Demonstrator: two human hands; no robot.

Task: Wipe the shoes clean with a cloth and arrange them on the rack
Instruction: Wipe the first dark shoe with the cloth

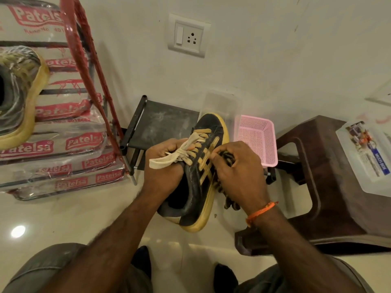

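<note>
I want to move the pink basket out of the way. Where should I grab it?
Take the pink basket by its top rim, coming from above. It stands upright and open, with the mesh walls flaring outward. Its near right corner faces the brown stool, so the near rim looks easiest to pinch.

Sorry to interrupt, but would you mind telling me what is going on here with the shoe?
A person is cleaning a black sneaker with tan stripes. The left hand grips it at the laces, and the right hand holds a dark striped cloth against its side. Its mate already sits on the plastic-wrapped rack to the left.
</note>
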